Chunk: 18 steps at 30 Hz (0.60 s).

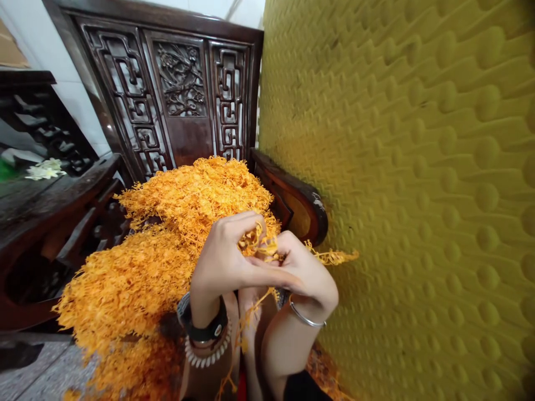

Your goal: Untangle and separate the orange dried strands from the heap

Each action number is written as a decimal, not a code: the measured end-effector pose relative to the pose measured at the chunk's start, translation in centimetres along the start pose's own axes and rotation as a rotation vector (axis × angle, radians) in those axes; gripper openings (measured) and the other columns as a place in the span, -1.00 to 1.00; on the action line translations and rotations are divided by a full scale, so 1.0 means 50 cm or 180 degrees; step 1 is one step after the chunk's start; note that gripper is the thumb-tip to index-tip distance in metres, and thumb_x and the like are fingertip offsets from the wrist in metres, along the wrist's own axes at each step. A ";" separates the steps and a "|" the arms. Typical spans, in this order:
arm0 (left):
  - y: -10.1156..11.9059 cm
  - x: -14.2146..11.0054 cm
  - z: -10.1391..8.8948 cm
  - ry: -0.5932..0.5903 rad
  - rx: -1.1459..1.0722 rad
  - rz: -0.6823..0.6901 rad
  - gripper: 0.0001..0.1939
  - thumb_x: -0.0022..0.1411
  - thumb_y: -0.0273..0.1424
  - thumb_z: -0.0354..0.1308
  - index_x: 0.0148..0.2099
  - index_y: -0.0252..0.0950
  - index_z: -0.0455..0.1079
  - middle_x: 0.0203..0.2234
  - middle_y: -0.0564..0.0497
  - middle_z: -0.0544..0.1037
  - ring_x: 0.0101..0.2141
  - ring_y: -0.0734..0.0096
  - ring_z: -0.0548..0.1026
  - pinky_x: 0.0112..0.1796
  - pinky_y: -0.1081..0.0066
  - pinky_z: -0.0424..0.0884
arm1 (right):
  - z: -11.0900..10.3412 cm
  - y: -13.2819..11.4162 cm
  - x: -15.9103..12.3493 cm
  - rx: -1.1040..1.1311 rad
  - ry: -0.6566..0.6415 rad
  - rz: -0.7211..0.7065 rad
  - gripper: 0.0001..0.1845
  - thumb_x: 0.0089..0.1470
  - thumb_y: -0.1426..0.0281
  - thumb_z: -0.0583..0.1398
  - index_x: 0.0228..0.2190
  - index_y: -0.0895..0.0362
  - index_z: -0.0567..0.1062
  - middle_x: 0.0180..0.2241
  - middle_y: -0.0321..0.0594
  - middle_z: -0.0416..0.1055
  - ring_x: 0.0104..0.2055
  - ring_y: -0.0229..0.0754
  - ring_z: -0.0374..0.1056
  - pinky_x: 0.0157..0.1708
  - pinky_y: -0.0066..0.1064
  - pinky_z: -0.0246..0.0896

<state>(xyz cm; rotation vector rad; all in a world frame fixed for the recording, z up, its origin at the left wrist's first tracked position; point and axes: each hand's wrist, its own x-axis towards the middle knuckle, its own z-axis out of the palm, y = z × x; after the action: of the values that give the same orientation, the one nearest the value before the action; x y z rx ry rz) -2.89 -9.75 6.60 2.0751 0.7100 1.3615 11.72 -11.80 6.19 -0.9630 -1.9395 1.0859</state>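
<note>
My left hand point(228, 253), with a black band and a pale coiled band at its wrist, is closed beside my right hand point(311, 270), which wears a silver bangle. Both sets of fingers curl around a small bunch of orange curly strands point(256, 238). Some strands stick out to the right past my right hand, and others dangle below over my legs. The fingertips are partly hidden behind the hands. Behind and to the left lies a large heap of the same orange strands point(137, 284), piled on a dark carved wooden chair point(192, 133).
A yellow textured panel point(409, 184) rises close on the right. The chair's curved armrest point(309, 206) sits between it and the heap. At left is dark wooden furniture point(50, 206) with a pale flower point(45, 169) on it. Grey floor tiles point(45, 370) show at lower left.
</note>
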 end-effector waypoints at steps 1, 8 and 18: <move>0.003 -0.002 -0.002 0.0040 0.0185 -0.0057 -0.50 -0.15 -0.14 0.35 -0.60 -0.29 0.09 -0.65 0.14 0.16 -0.56 0.55 0.12 -0.51 0.44 0.03 | 0.002 -0.002 0.002 -0.0085 0.0031 0.0007 -0.56 -0.07 0.43 0.19 -0.74 0.14 0.03 -0.69 -0.45 -0.14 -0.61 -0.45 -0.21 -0.66 -0.51 -0.32; -0.006 -0.017 0.003 0.0314 -0.1547 -0.0855 -0.51 0.22 -0.24 0.08 -0.65 -0.30 0.00 -0.73 0.16 -0.01 -0.67 0.62 -0.03 -0.63 0.46 -0.07 | 0.022 -0.034 0.007 0.0451 0.0447 -0.0478 -0.52 -0.07 0.39 0.24 -0.74 0.14 0.03 -0.71 -0.48 -0.20 -0.65 -0.47 -0.28 -0.67 -0.49 -0.36; -0.057 0.038 0.009 0.1744 -0.3933 -0.0100 -0.40 0.27 -0.19 0.00 -0.63 -0.31 -0.26 -0.77 0.18 -0.23 -0.73 0.61 -0.23 -0.77 0.60 -0.18 | 0.029 -0.016 0.056 0.1700 0.1111 -0.2049 -0.43 0.10 0.23 -0.04 -0.80 0.03 -0.22 -0.84 -0.54 -0.45 -0.80 -0.45 -0.41 -0.87 -0.57 -0.36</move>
<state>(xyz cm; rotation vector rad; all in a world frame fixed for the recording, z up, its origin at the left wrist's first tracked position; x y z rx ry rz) -2.19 -6.49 5.68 0.7245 -0.0053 1.7133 8.97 -10.26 6.91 -0.1837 -1.4020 0.8983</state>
